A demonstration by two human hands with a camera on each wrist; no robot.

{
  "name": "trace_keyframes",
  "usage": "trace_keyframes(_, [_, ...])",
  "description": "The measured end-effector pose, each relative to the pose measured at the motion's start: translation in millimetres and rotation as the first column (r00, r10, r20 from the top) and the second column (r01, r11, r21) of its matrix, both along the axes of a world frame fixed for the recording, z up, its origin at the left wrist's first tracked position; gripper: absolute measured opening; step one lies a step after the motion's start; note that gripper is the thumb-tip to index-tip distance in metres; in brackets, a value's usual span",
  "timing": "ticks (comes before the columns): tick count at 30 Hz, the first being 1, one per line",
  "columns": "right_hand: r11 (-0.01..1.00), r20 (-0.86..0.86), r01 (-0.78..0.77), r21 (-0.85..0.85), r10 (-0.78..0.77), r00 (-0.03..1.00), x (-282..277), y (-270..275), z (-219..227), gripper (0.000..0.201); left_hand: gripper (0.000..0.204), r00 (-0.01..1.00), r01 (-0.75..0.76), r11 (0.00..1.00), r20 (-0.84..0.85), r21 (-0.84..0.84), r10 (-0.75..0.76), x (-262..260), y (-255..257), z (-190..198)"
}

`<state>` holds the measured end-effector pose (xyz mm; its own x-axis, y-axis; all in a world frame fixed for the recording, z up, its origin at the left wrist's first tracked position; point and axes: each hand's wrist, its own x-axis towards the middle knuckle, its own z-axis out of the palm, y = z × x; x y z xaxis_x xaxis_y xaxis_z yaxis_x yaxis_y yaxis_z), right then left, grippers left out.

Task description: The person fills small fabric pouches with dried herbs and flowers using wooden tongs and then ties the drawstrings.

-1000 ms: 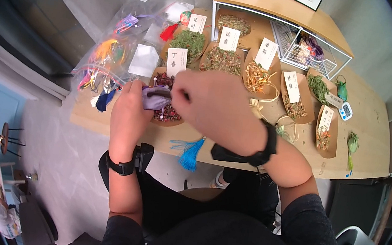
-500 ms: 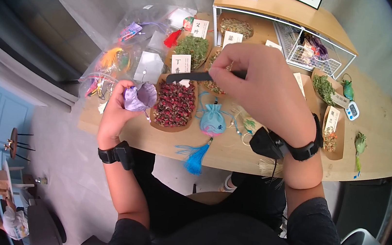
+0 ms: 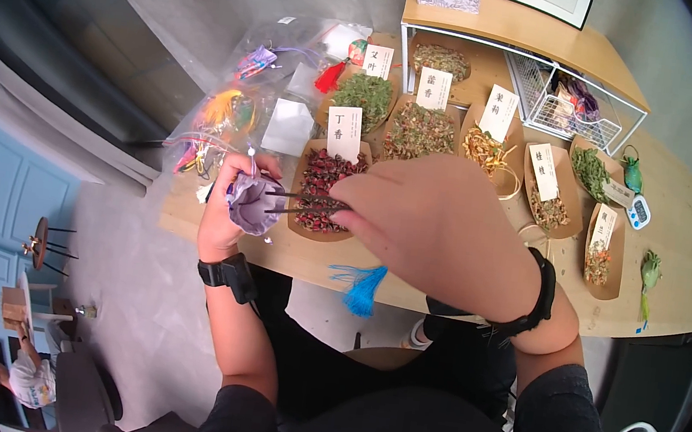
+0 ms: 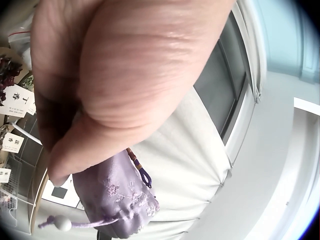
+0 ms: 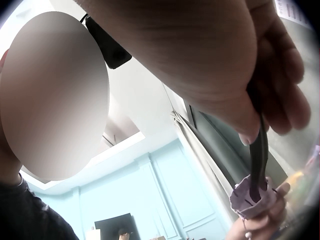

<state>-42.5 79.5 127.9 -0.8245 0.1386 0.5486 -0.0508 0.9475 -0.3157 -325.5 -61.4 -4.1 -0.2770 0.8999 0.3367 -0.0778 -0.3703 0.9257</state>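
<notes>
Right fingers pinch black slim tweezers, tips inside open mouth of purple embroidered fabric pouch; left fingers curled round pouch. Just beside: brown paper tray of dark red dried buds, on light wooden counter.

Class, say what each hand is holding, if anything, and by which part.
The left hand holds the pouch by its side, outside the open mouth; the right hand pinches the tweezers back from their tips.

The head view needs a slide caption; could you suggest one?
Left hand holds a purple pouch; right hand reaches in with tweezers.
</notes>
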Motion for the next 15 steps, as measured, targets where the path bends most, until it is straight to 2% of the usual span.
trace_keyframes(3, [0.980, -0.025, 0.014, 0.199, -0.009, 1.000, -5, -10, -6, 0.010, 0.050, 0.999, 0.036, 0.999, 0.037, 0.041, -0.038, 1, -1, -2])
trace_keyframes(6, [0.974, -0.066, 0.010, 0.226, 0.005, 0.998, -15, -21, -21, 0.010, 0.050, 0.988, 0.077, 0.994, 0.127, 0.083, -0.088, 7, -3, 1])
trace_keyframes(7, [0.974, -0.084, 0.004, 0.227, 0.016, 0.996, -18, -22, -24, 0.010, 0.050, 0.985, 0.118, 0.987, 0.112, 0.106, -0.130, 8, -4, 2])
trace_keyframes(9, [0.973, -0.121, -0.010, 0.229, 0.039, 0.992, -23, -25, -28, 0.009, 0.053, 0.990, 0.102, 0.990, 0.084, 0.094, -0.110, 5, -5, -1])
trace_keyframes(15, [0.978, -0.114, 0.074, 0.197, -0.052, 0.992, -22, -25, -25, 0.014, 0.066, 0.994, 0.046, 0.997, 0.097, 0.057, -0.051, 5, -6, 2])
